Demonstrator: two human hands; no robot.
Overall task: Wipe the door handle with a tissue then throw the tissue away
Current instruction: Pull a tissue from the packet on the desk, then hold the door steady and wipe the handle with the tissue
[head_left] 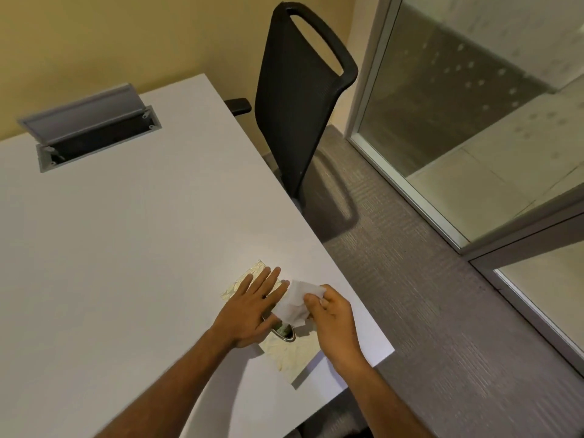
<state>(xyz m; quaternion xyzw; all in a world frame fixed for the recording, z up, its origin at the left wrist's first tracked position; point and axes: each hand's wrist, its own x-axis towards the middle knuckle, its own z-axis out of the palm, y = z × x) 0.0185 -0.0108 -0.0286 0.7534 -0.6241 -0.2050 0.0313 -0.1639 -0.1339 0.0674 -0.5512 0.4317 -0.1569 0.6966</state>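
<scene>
The tissue [292, 303], a thin white crumpled sheet, is pinched between the thumb and fingers of the right hand [331, 320] as it comes out of the oval slot in a flat, wrinkled, pale gold tissue pack [284, 349] lying near the right edge of the white desk [126, 248]. The left hand [249, 306] lies flat on the pack with its fingers spread and gripping nothing, pinning it down. The likeliest slip is a tear: the sheet looks soft and flimsy, and a sharp pull against the slot rim could rip it or drag out a second sheet. If the left hand lifts too soon, the light, slick-looking pack could slide on the smooth desk towards the edge close by. No door handle is in view; a glass panel in a pale metal frame [373, 99] stands to the right, beyond a black mesh-backed chair [297, 99] and ribbed grey carpet [426, 311].
</scene>
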